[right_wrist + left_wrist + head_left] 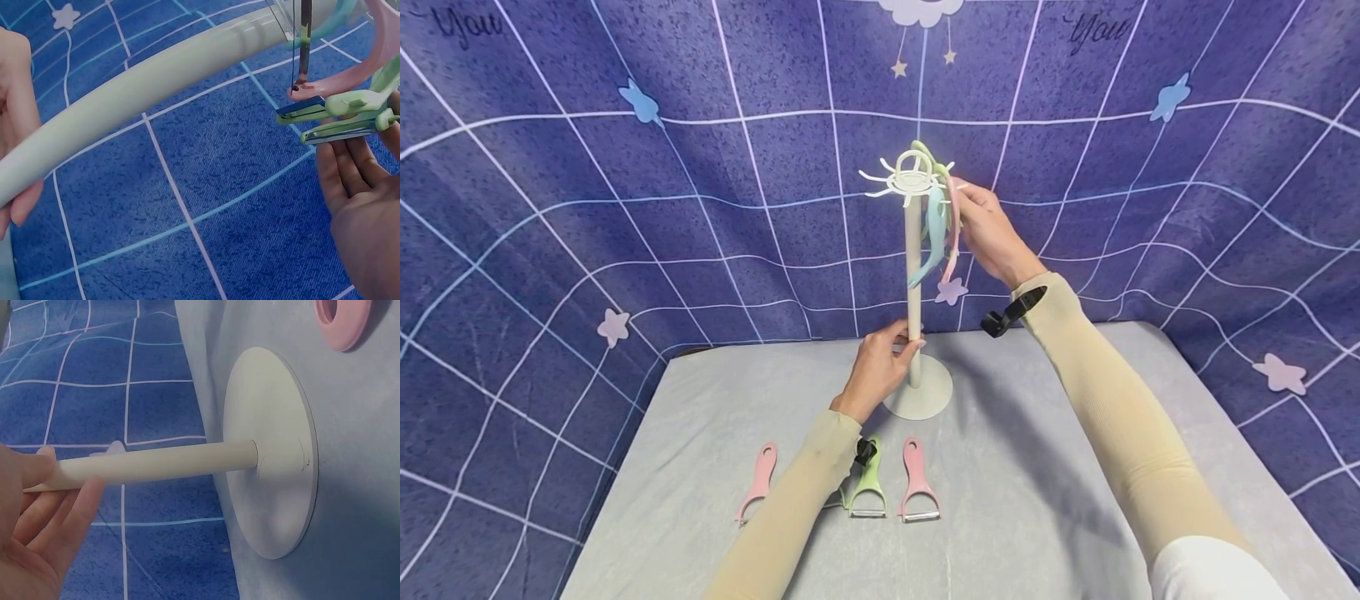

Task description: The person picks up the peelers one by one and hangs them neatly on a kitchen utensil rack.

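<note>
A white rotating-style stand with a round base (931,398) and a ring of hooks (880,177) stands at the back of the table. My left hand (878,367) grips its pole (156,464) a little above the base. Beside the hooks, my right hand (988,225) holds a green peeler (359,103) by its fingers, partly hidden behind other peelers. A blue peeler (936,221) and a pink peeler (955,217) hang from the hooks next to it. Two green peeler heads lie close together at my right fingertips in the right wrist view.
On the grey table (1015,500) in front of the stand lie a pink peeler (762,471) at left, a green peeler (870,479) in the middle and another pink peeler (914,468). My left forearm passes over part of this row. A blue gridded cloth (775,167) hangs behind.
</note>
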Tool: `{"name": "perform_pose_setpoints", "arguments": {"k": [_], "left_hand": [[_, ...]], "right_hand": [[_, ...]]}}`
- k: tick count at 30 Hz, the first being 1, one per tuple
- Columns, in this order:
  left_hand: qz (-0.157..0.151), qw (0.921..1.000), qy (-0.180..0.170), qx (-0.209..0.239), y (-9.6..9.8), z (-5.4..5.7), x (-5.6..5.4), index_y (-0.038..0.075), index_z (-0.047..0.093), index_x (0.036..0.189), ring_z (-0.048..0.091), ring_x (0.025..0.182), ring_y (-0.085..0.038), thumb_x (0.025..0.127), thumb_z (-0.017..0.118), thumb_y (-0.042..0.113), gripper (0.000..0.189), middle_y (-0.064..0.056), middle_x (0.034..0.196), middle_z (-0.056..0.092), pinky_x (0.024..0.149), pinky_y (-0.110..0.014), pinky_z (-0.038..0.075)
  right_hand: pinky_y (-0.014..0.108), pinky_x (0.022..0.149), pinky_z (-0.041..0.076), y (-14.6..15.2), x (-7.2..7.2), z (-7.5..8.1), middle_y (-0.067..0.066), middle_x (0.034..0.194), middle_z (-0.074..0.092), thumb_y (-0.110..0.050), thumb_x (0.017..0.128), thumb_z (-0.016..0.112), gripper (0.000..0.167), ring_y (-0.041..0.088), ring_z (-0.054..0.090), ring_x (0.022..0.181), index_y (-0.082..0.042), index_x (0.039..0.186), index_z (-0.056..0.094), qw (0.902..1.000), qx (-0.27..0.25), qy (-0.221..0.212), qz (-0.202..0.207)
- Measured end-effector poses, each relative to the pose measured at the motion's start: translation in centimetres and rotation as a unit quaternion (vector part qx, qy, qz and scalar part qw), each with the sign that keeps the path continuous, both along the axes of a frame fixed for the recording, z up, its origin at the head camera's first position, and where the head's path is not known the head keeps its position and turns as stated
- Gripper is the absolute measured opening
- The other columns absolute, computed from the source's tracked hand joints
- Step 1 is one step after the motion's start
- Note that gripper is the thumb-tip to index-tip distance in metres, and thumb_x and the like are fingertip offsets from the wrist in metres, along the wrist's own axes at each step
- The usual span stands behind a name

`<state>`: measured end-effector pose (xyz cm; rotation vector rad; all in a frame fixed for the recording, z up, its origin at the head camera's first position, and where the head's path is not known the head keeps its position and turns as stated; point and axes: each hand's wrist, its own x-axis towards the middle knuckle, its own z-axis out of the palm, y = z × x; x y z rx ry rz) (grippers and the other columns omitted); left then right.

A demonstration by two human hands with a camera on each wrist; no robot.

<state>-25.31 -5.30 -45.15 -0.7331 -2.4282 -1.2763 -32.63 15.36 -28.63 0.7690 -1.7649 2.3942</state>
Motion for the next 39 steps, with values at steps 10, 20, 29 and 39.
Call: {"name": "perform_pose_setpoints", "arguments": {"k": [10, 20, 29, 39], "left_hand": [[0.000, 1.0000, -0.006, 0.000, 0.0, 0.0, 0.0, 0.002, 0.075, 0.116, 0.079, 0.099, -0.026, 0.102, 0.076, 0.015, 0.019, -0.012, 0.103, 0.081, 0.080, -0.032, 0.068], [0.000, 1.0000, -0.002, 0.000, 0.0, -0.2, -0.2, 0.003, 0.075, 0.117, 0.079, 0.099, -0.026, 0.102, 0.077, 0.014, 0.019, -0.012, 0.104, 0.081, 0.079, -0.031, 0.067], [0.001, 1.0000, -0.005, -0.001, 0.0, -0.3, -0.1, 0.006, 0.076, 0.117, 0.079, 0.099, -0.025, 0.102, 0.076, 0.017, 0.018, -0.011, 0.104, 0.081, 0.080, -0.031, 0.067], [0.002, 1.0000, -0.004, -0.001, 0.1, -0.3, -0.2, 0.007, 0.076, 0.117, 0.079, 0.100, -0.026, 0.102, 0.077, 0.016, 0.018, -0.012, 0.106, 0.081, 0.080, -0.031, 0.067]], "right_hand": [[0.027, 0.067, 0.054, -0.1, 0.1, -0.1, 0.001, 0.110, 0.069, -0.014, 0.116, 0.044, 0.043, 0.016, 0.061, 0.101, -0.017, 0.092, 0.079, 0.9995, -0.003, -0.018, 0.025], [0.032, 0.083, 0.051, 0.4, 0.0, -0.6, 0.001, 0.105, 0.070, -0.018, 0.117, 0.043, 0.040, 0.017, 0.058, 0.107, -0.019, 0.104, 0.080, 0.9987, 0.009, -0.022, 0.045], [0.034, 0.099, 0.046, 0.5, 0.1, -1.0, 0.001, 0.112, 0.070, -0.014, 0.115, 0.044, 0.038, 0.017, 0.056, 0.115, -0.018, 0.108, 0.081, 0.9981, -0.006, -0.029, 0.053], [0.031, 0.100, 0.050, 0.7, 0.5, -1.3, 0.003, 0.117, 0.070, -0.013, 0.115, 0.046, 0.031, 0.017, 0.061, 0.111, -0.011, 0.121, 0.076, 0.9986, -0.011, -0.029, 0.043]]}}
